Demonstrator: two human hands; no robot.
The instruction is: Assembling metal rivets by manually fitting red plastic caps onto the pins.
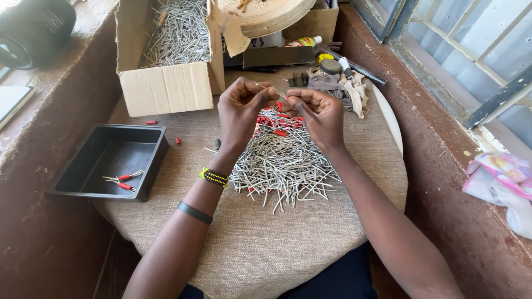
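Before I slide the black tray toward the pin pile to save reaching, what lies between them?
In the head view, cloth lies between black tray and pin pile, with one red piece.

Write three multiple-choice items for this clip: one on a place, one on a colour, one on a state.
1. Where is the black plastic tray?
A. Left of the heap of thin metal pins
B. On the windowsill
C. Under the heap

2. What colour are the small sleeves among the pins?
A. Blue
B. Red
C. Green

3. What is in the open cardboard box?
A. Nothing
B. Folded cloth
C. Many metal pins

Answers: 1 A, the tray sits on the cloth-covered table left of the left hand. 2 B, red pieces show beneath the right hand. 3 C, silvery pins fill the box.
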